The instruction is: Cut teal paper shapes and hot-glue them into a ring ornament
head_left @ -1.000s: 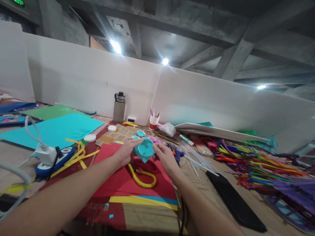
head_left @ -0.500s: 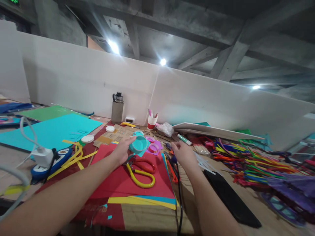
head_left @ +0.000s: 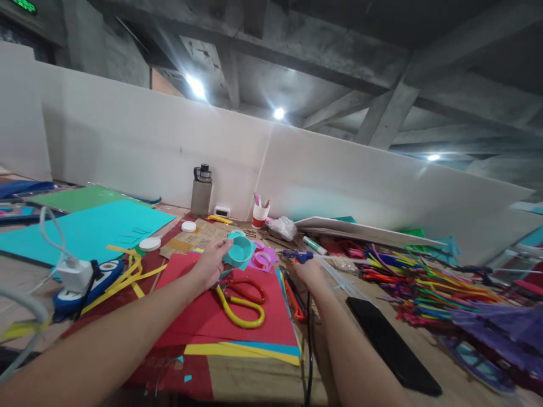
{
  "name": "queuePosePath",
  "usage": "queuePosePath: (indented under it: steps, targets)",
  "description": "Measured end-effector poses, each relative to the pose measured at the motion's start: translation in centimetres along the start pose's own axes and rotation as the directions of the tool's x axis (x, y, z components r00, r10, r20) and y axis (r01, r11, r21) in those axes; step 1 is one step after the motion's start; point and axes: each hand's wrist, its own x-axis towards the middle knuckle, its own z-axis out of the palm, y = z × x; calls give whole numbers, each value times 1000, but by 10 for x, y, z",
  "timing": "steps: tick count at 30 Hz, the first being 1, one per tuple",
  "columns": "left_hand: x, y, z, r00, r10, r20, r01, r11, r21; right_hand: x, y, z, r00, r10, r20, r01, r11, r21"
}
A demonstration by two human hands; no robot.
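My left hand point(head_left: 214, 261) is closed on the edge of a round teal paper cup point(head_left: 238, 251), its hollow side towards me. Pinkish-purple paper rings point(head_left: 262, 259) lie just right of the cup. My right hand point(head_left: 309, 271) is wrapped round the handle of a small blue-purple glue gun point(head_left: 300, 256), whose nozzle points left towards the rings. A black cord point(head_left: 309, 345) runs down from below that hand. Below the cup, scissors with red and yellow handles point(head_left: 241, 305) rest on red paper sheets point(head_left: 190, 316).
Orange-handled pliers point(head_left: 297, 302) lie beside the red paper. A black phone point(head_left: 392, 345), glue sticks point(head_left: 343, 280) and colourful pipe cleaners point(head_left: 441, 282) spread out rightwards. Behind stand a bottle point(head_left: 201, 192) and a pen cup point(head_left: 260, 215). Turquoise sheets point(head_left: 93, 226) and a power strip point(head_left: 87, 282) are on the left.
My right hand has closed round the glue gun and lifted it, turning its nozzle leftwards. My left hand keeps the teal cup in nearly the same place.
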Motion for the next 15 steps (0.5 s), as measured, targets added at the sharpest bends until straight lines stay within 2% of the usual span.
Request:
queuePosePath:
  steps: [4, 8, 12, 15]
  targets:
    - [1, 0, 1, 999, -14, -32, 14, 1000, -6, -2, -4, -3, 999, -5, -52, 14, 986, 167]
    - [2, 0, 1, 996, -47, -78, 47, 999, -6, -3, -6, -10, 989, 52, -141, 0, 939, 344]
    - [4, 1, 0, 993, -56, -104, 53, 998, -27, -6, -14, -16, 982, 106, -155, -5, 841, 541]
    - [4, 4, -1, 988, -81, -131, 74, 995, -62, -15, -27, -23, 987, 63, -145, 48, 756, 653]
